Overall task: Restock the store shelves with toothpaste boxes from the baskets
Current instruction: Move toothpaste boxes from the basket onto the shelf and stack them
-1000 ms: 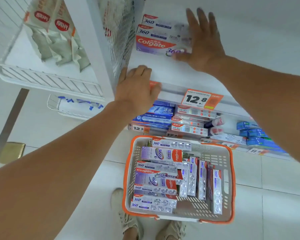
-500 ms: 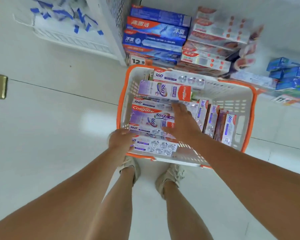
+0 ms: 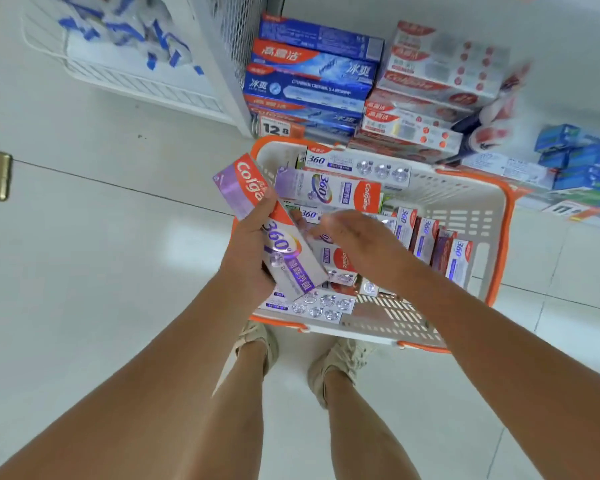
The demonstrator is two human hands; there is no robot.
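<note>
The left hand is gripping one purple toothpaste box just above the near left corner of the basket. The box's long side is pointing up and away, toward the shelf boxes. The right hand is hanging relaxed over the boxes in the basket, holding nothing (it is the nearer hand to them). About ten boxes are showing there; I cannot count exactly.

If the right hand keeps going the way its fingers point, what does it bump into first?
Probably the purple-and-red Colgate 360 toothpaste box gripped by the left hand; the right hand points left toward it, though depth is unclear.
</note>
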